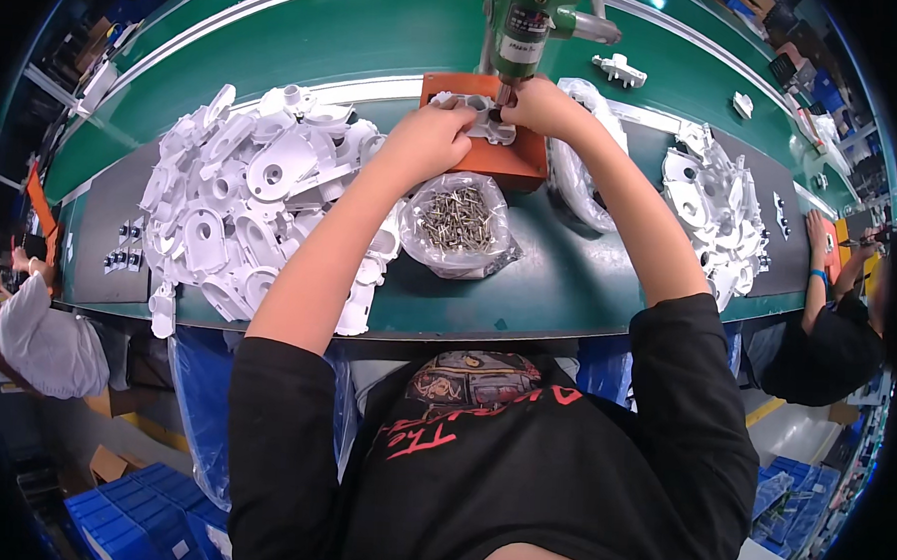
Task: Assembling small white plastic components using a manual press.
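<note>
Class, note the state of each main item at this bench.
Left hand: on white part
Right hand: at green machine's tip
Green machine: upright, pointing down
Orange fixture: under white part
Screw bag: open, holding screws
Left white heap: jumbled
Right white heap: jumbled, smaller

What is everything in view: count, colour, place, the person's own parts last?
Spindle machine: one, green, top centre.
Fixture: one, orange, below the spindle.
Moulded part: one, white, in the fixture.
Heaped moulded parts: many, white, workbench left and right.
Loose moulded parts: at least two, white, green surface beyond.
Screws: many, metallic, in the front bag.
Plastic bags: two, clear, front and right of fixture.
Small fittings: several, dark, left mat.
Workbench: one, green, middle.
Crates: several, blue, lower left and right.
Co-workers: two, light and dark clothing, both edges.
Shirt: one, black, lower centre.
Left hand: one, bare, at the fixture.
Right hand: one, bare, by the spindle.
</note>
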`<state>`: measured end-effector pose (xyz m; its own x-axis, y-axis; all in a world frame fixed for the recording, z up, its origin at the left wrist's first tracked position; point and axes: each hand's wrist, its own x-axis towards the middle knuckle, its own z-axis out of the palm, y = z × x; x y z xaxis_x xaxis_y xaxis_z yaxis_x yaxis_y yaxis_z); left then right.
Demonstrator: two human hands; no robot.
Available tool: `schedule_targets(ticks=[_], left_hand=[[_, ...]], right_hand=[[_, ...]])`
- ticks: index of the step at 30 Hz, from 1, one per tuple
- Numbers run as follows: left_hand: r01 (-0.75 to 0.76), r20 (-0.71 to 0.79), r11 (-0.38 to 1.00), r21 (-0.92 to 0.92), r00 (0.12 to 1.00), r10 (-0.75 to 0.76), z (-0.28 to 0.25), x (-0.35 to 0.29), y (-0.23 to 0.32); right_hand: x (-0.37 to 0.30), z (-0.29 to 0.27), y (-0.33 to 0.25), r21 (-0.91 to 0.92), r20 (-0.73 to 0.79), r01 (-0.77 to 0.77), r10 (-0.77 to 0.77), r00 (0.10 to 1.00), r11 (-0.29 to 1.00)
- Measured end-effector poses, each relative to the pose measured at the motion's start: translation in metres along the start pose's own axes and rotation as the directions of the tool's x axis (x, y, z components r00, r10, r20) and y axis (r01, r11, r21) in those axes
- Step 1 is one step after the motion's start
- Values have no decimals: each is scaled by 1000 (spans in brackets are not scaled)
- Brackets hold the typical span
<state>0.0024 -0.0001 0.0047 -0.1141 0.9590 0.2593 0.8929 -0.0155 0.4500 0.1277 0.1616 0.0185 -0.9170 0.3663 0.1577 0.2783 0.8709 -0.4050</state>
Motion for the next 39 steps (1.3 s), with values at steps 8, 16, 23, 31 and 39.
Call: schedule_targets(ticks=[8, 16, 23, 31, 39], left_hand=[[-19, -19, 1000, 14, 1000, 19, 1, -1, -1], [-36, -37, 999, -11, 999, 36, 4, -1, -3], [-52, -53, 998, -28, 997, 50, 7, -1, -5], [-77, -60, 997, 22, 995, 78, 7, 0, -6], [-39, -27, 999, 17, 999, 40, 6, -1, -4]], right_hand=[[-12, -8, -3, 560, 66, -207, 206, 976, 802], [-15, 11, 7, 542, -148, -26, 126, 981, 840], [-17, 16, 11, 607, -156, -32, 158, 975, 794], [-35, 32, 13, 530, -253, 35, 118, 960, 847], [-68, 32, -11, -5, -274, 197, -190, 943, 980]])
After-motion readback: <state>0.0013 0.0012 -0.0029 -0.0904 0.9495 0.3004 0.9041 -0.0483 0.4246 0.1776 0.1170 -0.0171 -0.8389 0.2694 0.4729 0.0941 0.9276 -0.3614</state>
